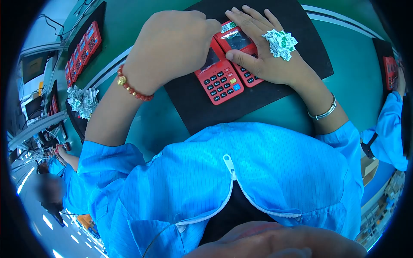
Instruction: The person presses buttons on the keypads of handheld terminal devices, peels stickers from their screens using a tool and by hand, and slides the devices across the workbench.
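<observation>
Two red card payment terminals lie side by side on a black mat [185, 103]: the left terminal [219, 81] shows its keypad, and the right terminal [236, 38] is partly under my right hand. My right hand [269, 53] rests flat across it, fingers stretched and thumb apart. A bunch of small white-and-green stickers [280, 44] clings to the back of that hand. My left hand [176, 45] is closed above the left terminal's upper part, its knuckles close to a white-and-green label [229, 27] on the right terminal's top edge. Its fingertips are hidden.
More red terminals [84, 51] stand in a row on a dark mat at far left. Nearby hangs a clump of white stickers [82, 101]. A metal rail [331, 17] crosses the green bench. Co-workers in blue sit at left and right [389, 129], with a red terminal [390, 73] at right.
</observation>
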Tool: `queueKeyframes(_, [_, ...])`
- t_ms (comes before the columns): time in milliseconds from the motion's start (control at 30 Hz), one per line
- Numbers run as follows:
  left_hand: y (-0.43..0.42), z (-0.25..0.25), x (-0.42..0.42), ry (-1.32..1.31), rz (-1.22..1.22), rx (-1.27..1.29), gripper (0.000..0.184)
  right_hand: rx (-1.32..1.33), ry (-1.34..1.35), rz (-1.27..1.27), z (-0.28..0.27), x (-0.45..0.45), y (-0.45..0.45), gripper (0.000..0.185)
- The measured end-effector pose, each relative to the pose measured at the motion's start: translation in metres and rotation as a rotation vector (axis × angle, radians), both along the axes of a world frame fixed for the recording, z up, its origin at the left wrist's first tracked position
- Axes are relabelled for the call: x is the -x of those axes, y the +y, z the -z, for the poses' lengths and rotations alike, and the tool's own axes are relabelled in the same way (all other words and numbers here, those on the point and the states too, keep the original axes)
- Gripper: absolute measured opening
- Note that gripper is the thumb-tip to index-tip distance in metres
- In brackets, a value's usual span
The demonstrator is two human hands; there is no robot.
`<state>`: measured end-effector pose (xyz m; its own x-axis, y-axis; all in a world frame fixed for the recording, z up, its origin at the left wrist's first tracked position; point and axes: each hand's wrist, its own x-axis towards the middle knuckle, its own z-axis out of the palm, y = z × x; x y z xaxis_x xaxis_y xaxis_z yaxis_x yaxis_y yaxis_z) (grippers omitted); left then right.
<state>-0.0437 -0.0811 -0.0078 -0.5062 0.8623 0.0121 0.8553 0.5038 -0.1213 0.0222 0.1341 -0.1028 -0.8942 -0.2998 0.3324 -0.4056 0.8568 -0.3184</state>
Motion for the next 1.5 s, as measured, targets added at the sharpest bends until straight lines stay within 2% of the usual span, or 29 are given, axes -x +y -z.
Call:
queueKeyframes(67, [0.003,0.01,-0.004,0.05,0.004,-0.024,0.022,-0.019,0.013,-0.003,0.0,0.001,0.001,0.08])
queueKeyframes(133, [0.005,0.03,-0.006,0.078,-0.01,-0.281,0.019,-0.045,-0.004,-0.022,0.0,0.002,0.001,0.083])
queueKeyframes(200, [0.01,0.045,0.002,0.109,-0.03,-0.328,0.021,0.011,-0.007,-0.02,0.003,0.001,0.002,0.087])
queueKeyframes(267, [0.012,0.044,0.009,0.062,-0.006,-0.36,0.026,-0.003,0.006,-0.012,0.003,0.001,0.002,0.09])
queueKeyframes(300, [0.006,0.04,0.015,-0.079,-0.006,-0.436,0.029,0.025,-0.015,-0.008,0.004,0.0,0.001,0.09])
queueKeyframes(400, [0.002,0.019,0.015,-0.217,-0.156,-0.303,0.028,0.05,-0.071,0.016,0.005,-0.003,-0.002,0.09])
queueKeyframes(467, [0.013,0.038,0.018,-0.08,0.022,-0.418,0.024,-0.002,-0.023,-0.009,0.006,0.0,-0.002,0.091])
queueKeyframes(500, [0.021,0.044,0.016,-0.05,0.028,-0.501,0.021,-0.016,-0.034,-0.024,0.003,0.0,0.0,0.092])
queueKeyframes(567, [0.043,0.039,0.017,-0.035,-0.016,-0.795,0.024,0.021,-0.018,-0.018,0.004,0.001,-0.001,0.09])
queueKeyframes(600, [0.048,0.028,0.011,-0.151,-0.165,-0.833,0.026,0.048,-0.006,-0.008,0.007,0.001,-0.002,0.084])
queueKeyframes(633, [0.053,0.021,0.003,-0.109,-0.067,-0.812,0.026,0.046,-0.006,-0.009,0.005,0.002,-0.001,0.084])
queueKeyframes(700, [0.062,0.031,-0.008,0.039,0.245,-0.596,0.026,0.003,-0.272,-0.128,-0.001,0.006,0.007,0.078])
queueKeyframes(733, [0.06,0.037,-0.021,-0.071,0.224,-0.548,0.028,-0.067,0.174,-0.165,0.023,0.006,0.015,0.076])
queueKeyframes(833, [0.029,0.012,-0.037,-0.334,0.173,-0.554,0.032,-0.062,0.15,-0.16,0.018,0.004,0.015,0.082])
queueKeyframes(867, [0.014,0.008,-0.032,-0.438,0.12,-0.591,0.032,0.135,0.055,-0.071,0.022,0.007,0.007,0.092])
queueKeyframes(967, [-0.016,0.008,-0.024,-0.373,-0.24,-0.609,0.029,0.126,-0.076,0.064,0.006,0.0,-0.005,0.102])
queueKeyframes(1000, [-0.019,0.019,-0.015,-0.312,-0.194,-0.617,0.032,0.082,-0.08,0.063,0.004,0.0,-0.006,0.105])
queueKeyframes(1100, [0.0,0.025,-0.002,-0.346,-0.266,-0.491,0.035,0.064,-0.02,0.012,0.007,0.003,-0.004,0.105])
queueKeyframes(1233, [0.021,0.038,0.02,-0.399,-0.196,-0.506,0.031,0.047,-0.049,0.0,-0.001,0.003,-0.007,0.104])
queueKeyframes(1333, [0.013,0.056,0.024,-0.333,-0.125,-0.775,0.027,-0.013,-0.034,0.002,0.003,0.009,-0.031,0.104])
queueKeyframes(1433, [0.013,0.067,0.012,-0.307,-0.161,-0.891,0.023,0.0,-0.036,-0.006,0.004,0.009,-0.039,0.103])
queueKeyframes(1467, [0.013,0.066,0.01,-0.379,-0.199,-0.964,0.02,0.002,-0.043,-0.012,0.003,0.008,-0.041,0.103])
queueKeyframes(1500, [0.012,0.064,0.009,-0.408,-0.138,-1.06,0.018,0.027,-0.005,-0.011,0.006,0.008,-0.042,0.101])
